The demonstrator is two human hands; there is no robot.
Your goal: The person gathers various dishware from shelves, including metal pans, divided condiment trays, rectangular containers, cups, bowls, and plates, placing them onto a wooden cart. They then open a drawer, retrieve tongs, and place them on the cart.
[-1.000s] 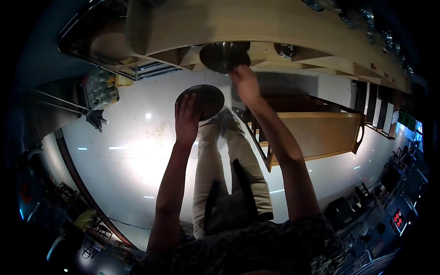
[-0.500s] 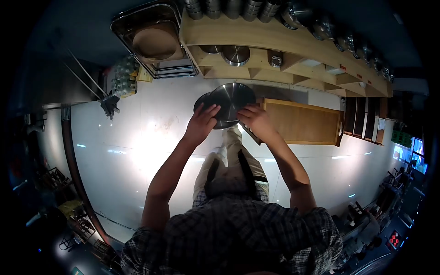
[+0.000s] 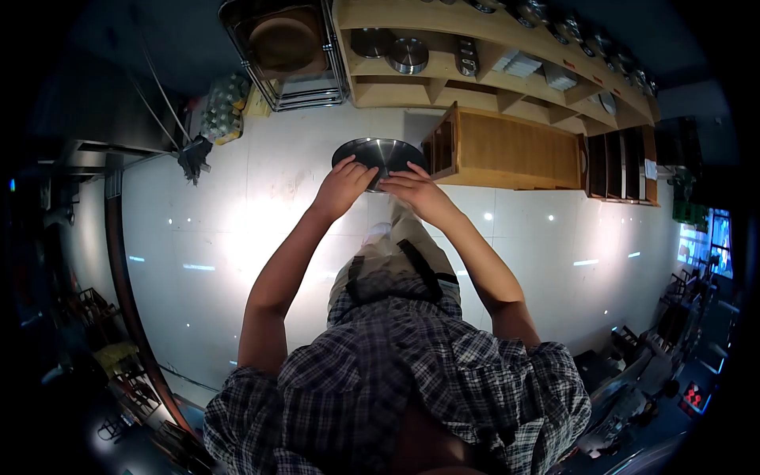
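A shiny round metal plate [image 3: 378,147] is held out in front of my legs, over the pale floor. My left hand [image 3: 345,187] grips its near left side, with the fingers lying over the surface. My right hand [image 3: 418,195] grips the near right side, its fingertips close to those of my left. The thumbs and the underside are hidden, and I cannot tell whether a second plate lies beneath.
Ahead stands a wooden shelf unit [image 3: 467,91] holding a stack of metal dishes [image 3: 408,55]. A low wooden cabinet [image 3: 514,150] is right of the plate. Folded chairs [image 3: 342,67] and wrapped bottles [image 3: 223,115] stand ahead on the left.
Two offset round plates showed before; now only one outline is seen. My hands have come closer together along the near edge. The whole view has shifted, with the shelf higher in it.
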